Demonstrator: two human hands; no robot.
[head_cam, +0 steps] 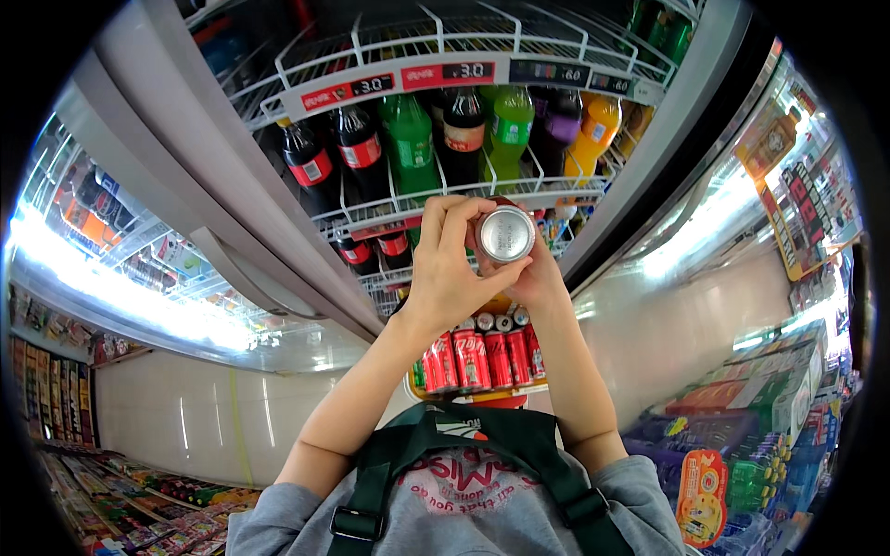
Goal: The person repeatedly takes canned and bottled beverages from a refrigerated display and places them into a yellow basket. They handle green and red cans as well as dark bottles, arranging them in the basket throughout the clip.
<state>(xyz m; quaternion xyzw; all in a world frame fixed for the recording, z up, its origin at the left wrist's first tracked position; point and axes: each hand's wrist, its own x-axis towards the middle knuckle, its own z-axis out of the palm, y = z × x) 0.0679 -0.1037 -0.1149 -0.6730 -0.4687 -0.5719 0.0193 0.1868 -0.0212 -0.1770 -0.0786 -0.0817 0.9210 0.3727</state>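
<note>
A drinks can [507,234] is between my two hands, its silvery base with small print turned toward me. My left hand [448,260] grips it from the left, fingers over the far rim and thumb along the near rim. Behind and right of the can, my right hand [539,271] wraps its side, with most of its fingers hidden. Below my wrists, several red drink cans [480,358] stand packed in a yellow container [480,398], with some green ones at its left end. More can tops lie farther back, partly covered by my forearms.
The cooler ahead has white wire shelves [445,191] with bottled soft drinks [414,146] and a price rail [445,75]. A cooler door with a handle [240,271] stands swung out at left; another glass door [667,306] is at right. Stacked drink packs [737,445] are on the right.
</note>
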